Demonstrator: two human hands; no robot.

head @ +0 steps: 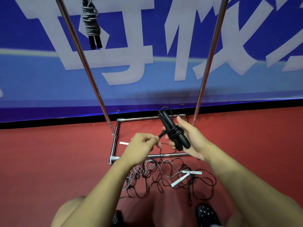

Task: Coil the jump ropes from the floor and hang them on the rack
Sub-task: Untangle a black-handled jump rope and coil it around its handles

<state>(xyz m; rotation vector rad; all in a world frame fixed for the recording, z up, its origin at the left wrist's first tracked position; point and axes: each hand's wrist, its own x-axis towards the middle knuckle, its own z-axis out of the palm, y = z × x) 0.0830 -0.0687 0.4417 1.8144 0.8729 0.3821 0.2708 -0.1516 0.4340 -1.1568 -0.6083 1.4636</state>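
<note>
Black jump rope (173, 133) gripped in right hand (193, 141); left-hand fingers (152, 138) pinch its cord.

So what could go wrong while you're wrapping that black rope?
The wrap on the black handles in the right hand looks loose and might unwind if the left hand lets its cord go. The trailing cord could also snag in the tangled ropes on the floor.

At centre frame the right hand (190, 138) grips black rope handles (173, 131) wound with cord; the left hand (141, 145) pinches the cord's end; tangled ropes (164, 179) lie on the red floor (49, 153) below; a coiled grey rope (91, 22) hangs upper left on the rack (85, 63).
</note>
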